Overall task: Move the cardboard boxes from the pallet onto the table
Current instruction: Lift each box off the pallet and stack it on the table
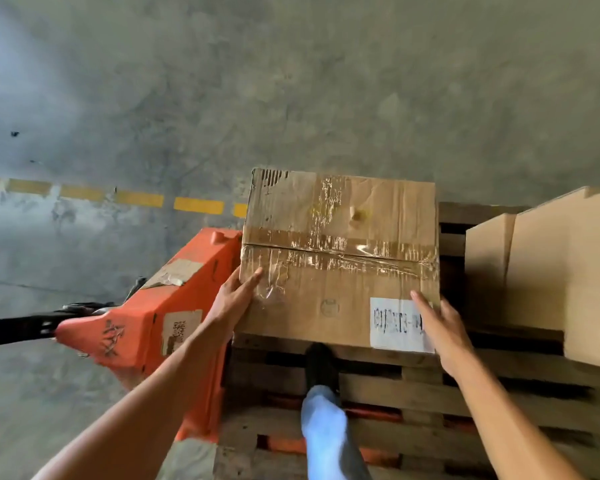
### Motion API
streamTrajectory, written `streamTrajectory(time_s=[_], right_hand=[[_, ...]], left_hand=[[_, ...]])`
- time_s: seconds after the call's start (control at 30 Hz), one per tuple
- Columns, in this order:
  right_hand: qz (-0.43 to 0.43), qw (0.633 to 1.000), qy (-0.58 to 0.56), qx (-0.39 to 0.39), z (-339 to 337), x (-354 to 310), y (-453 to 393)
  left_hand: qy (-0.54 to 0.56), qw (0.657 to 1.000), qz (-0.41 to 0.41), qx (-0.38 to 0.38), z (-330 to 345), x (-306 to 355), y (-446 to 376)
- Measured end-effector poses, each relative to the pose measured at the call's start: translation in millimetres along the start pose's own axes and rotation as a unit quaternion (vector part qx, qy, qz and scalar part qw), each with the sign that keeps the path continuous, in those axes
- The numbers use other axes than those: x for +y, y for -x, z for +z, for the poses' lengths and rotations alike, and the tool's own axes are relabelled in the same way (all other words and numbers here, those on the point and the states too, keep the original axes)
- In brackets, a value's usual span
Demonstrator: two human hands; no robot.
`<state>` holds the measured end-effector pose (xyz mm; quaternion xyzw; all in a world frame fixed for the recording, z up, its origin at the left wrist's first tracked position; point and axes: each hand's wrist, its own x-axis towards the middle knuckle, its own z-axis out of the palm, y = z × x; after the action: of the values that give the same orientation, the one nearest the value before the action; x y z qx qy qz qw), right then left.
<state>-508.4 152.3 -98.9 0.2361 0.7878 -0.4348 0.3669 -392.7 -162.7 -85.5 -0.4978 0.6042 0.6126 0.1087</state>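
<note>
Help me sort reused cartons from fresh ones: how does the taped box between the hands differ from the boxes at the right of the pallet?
The taped box is worn, with wrinkled clear tape and a white label; the plain boxes look clean and show neither. The left hand and right hand touch the taped box; nobody touches the plain boxes. Both are brown cardboard on the wooden pallet.

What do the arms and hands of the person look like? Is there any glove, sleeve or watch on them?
Both forearms are bare as far as the picture shows: no sleeve is in view. The left hand and the right hand wear no gloves. No watch, ring or bracelet shows on either wrist or hand.
</note>
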Motion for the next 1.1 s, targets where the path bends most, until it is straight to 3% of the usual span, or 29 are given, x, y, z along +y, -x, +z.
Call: streamTrajectory(time_s=[0.23, 0.4, 0.5, 0.63, 0.8, 1.1], right_hand=[[-0.078, 0.989, -0.093, -0.085, -24.9, -41.7, 65.6], [-0.153, 0.978, -0.114, -0.081, -27.7, -47.7, 173.4], [-0.204, 0.969, -0.126, -0.049, -31.7, -22.9, 258.1], [-0.303, 0.931, -0.203, -0.001, -45.6, 26.3, 398.2], [-0.426, 0.875, -0.209, 0.097, -88.3, 78.2, 560.6], [-0.509, 0.776, -0.24, 0.285, -198.3, 197.0, 797.9]], left_hand=[[0.084, 0.993, 0.063, -0.052, -42.3, 21.8, 44.9], [0.115, 0.983, 0.12, -0.079, -85.9, 29.9, 122.5], [0.126, 0.966, 0.199, -0.109, -118.2, 20.0, 180.1], [0.152, 0.919, 0.324, -0.163, -158.5, 2.9, 291.7], [0.178, 0.86, 0.42, -0.23, -174.3, 8.3, 417.9], [0.193, 0.726, 0.507, -0.422, -97.1, 14.9, 625.7]])
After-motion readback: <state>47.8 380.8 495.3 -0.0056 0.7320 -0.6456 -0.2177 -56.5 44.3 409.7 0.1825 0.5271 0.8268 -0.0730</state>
